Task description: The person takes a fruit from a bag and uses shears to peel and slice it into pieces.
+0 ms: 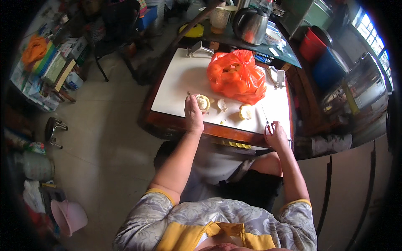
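My left hand [192, 113] is at the front left of the white tabletop [176, 78], gripping a partly peeled citrus fruit [203, 103] with pale pith and yellow-green rind. At the right front corner my right hand [278, 135] has its fingers on the red handles of a pair of scissors [269, 128]. The thin blades point away from me over the tabletop. Between my hands lie a scrap of pale peel [221, 105] and a yellow rind piece [246, 112], pith side up. Behind them rests a tied red plastic bag [237, 78] full of round orange fruit.
Folded metal brackets [201, 50] stand at the back left, and another bracket [278, 77] at the right edge. Beyond is a dark table with a steel electric kettle [252, 26] and a plastic jug [218, 20]. A large shiny metal container [358, 91] stands right.
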The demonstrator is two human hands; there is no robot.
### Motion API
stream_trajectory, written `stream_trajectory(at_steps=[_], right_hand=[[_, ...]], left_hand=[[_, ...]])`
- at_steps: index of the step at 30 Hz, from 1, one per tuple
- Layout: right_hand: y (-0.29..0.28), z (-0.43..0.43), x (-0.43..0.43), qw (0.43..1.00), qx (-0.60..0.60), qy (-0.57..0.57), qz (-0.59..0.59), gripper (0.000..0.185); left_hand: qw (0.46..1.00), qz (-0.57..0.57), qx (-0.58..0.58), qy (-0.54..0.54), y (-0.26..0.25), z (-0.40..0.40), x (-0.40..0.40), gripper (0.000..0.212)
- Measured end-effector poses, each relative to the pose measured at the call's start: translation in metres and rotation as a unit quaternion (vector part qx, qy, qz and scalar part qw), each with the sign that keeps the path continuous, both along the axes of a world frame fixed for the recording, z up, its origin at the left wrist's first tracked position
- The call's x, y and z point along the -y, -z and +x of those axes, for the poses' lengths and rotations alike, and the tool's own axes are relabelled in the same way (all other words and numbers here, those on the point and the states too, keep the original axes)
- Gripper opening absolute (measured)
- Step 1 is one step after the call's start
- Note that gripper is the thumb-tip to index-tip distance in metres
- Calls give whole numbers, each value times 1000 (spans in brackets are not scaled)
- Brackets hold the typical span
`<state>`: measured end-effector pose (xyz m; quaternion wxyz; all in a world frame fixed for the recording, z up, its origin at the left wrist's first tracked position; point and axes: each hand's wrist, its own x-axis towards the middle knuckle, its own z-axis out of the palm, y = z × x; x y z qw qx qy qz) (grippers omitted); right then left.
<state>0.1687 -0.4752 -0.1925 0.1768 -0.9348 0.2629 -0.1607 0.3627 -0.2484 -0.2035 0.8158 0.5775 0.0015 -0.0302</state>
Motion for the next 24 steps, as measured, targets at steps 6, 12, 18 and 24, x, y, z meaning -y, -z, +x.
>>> stream_trajectory(at_steps=[6,12,18,24], right_hand=[[-23,4,-95,897,58,-151,411,49],[-42,38,-136,949,-56,-189,246,55],[-47,52,-140,950,-76,-189,237,67],[-38,51,-136,933,-70,-186,300,60]], left_hand=[[999,-18,41,-24,2,-3,-2,40],[988,-5,146,-51,22,5,1,38],[976,10,204,-74,23,7,1,36],[978,42,201,-46,11,-3,0,35]])
